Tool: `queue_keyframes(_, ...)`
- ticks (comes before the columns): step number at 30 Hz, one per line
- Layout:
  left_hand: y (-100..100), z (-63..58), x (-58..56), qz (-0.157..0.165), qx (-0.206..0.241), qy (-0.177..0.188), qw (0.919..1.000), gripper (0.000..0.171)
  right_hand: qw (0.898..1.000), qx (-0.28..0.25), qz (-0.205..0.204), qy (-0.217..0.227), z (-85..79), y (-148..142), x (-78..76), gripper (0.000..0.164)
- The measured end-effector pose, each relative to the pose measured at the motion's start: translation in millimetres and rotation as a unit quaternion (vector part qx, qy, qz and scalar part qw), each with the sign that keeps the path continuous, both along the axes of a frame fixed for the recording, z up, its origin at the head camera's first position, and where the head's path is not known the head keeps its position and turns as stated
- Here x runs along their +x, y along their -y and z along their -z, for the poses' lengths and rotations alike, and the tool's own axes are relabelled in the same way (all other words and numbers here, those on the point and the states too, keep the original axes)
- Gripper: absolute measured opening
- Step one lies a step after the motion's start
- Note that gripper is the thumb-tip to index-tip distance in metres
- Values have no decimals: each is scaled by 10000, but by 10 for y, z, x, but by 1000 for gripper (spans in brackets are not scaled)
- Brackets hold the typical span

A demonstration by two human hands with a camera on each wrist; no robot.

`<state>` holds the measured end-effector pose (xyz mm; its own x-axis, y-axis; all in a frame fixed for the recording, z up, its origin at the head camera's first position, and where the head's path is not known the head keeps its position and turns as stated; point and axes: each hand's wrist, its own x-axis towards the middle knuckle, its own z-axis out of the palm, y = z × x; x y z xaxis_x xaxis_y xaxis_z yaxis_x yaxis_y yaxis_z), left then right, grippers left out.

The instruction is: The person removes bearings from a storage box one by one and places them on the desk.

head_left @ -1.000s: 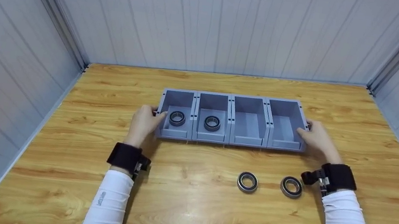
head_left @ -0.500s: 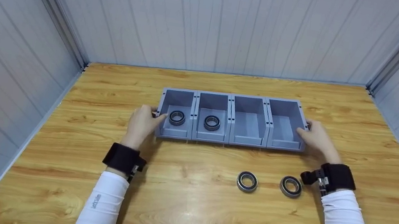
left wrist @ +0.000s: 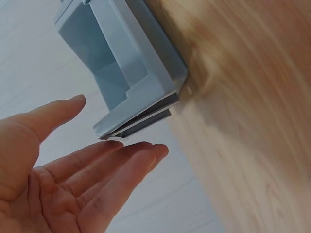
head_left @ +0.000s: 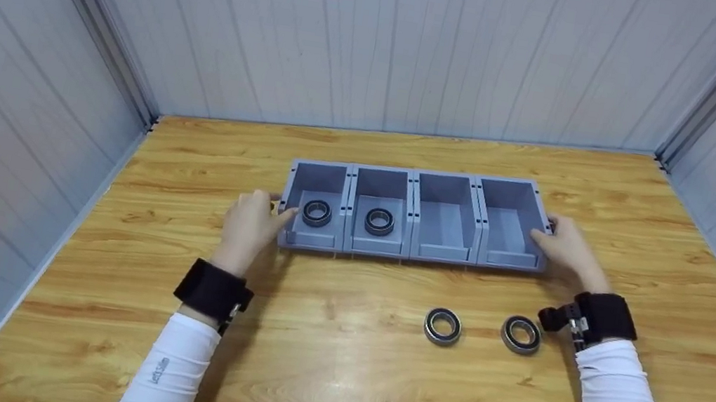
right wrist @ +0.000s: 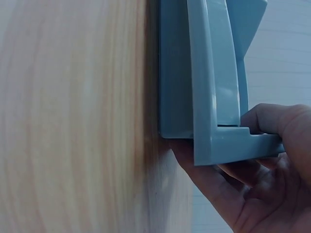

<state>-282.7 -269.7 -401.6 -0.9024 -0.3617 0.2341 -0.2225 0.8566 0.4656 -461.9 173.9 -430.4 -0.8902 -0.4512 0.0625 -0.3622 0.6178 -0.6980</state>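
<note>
Several joined grey storage bins (head_left: 441, 251) form a row on the wooden table. One bearing (head_left: 315, 223) lies in the leftmost bin and another bearing (head_left: 378, 232) in the bin beside it. At the row's left end is my left hand (head_left: 247, 230); in the left wrist view its fingers (left wrist: 109, 182) are extended under the bin's side wall, and the thumb stands apart from the rim. My right hand (head_left: 570, 250) grips the right end bin's side wall (right wrist: 243, 145), thumb inside and fingers outside. The two right bins hold nothing.
Two more bearings lie on the table in front of the row: one bearing (head_left: 440, 340) below the third bin, the other bearing (head_left: 518, 348) near the right wrist camera (head_left: 553, 319). White panel walls (head_left: 382, 41) enclose the table at the back and both sides.
My left forearm and wrist have swung left and slightly toward me, and the left hand's hold on the bin has loosened. The bin row and right hand stay nearly in place.
</note>
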Motion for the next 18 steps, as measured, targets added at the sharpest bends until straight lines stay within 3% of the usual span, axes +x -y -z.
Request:
queue_keyframes(7,-62,-78,54,141,-384,-154,9990,48,9999,22,17,-168,17,-8,-13,33)
queue_keyframes(18,-174,-238,85,479,-633,-247,9965,47,9999,-112,-46,-25,16,-4,-3,34)
